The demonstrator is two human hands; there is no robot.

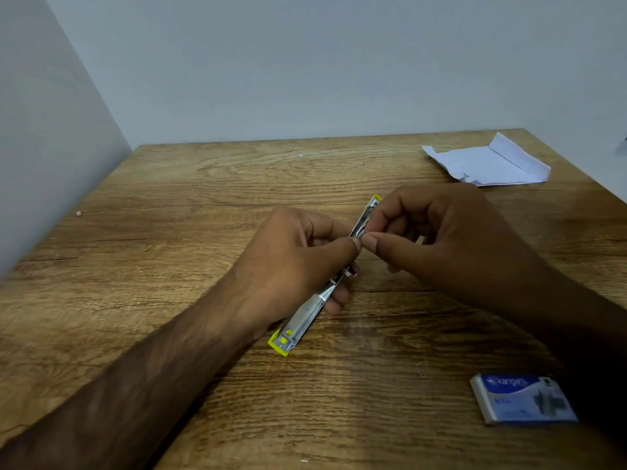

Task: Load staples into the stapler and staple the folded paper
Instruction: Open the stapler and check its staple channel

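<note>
Spanning the view below pale grey walls, a wood-grain surface (169,205) carries the opened stapler (307,313) at its centre. The left hand (295,259) wraps its grip around the stapler; the right hand (437,239) pinches over its metal channel. Right of the stapler, far back, lies folded paper (488,162); nearer, a box (524,398) reads "kangaro".

Bare wooden table (190,205) left and front, folded paper (488,162) far right, staple box (524,398) near right
</note>
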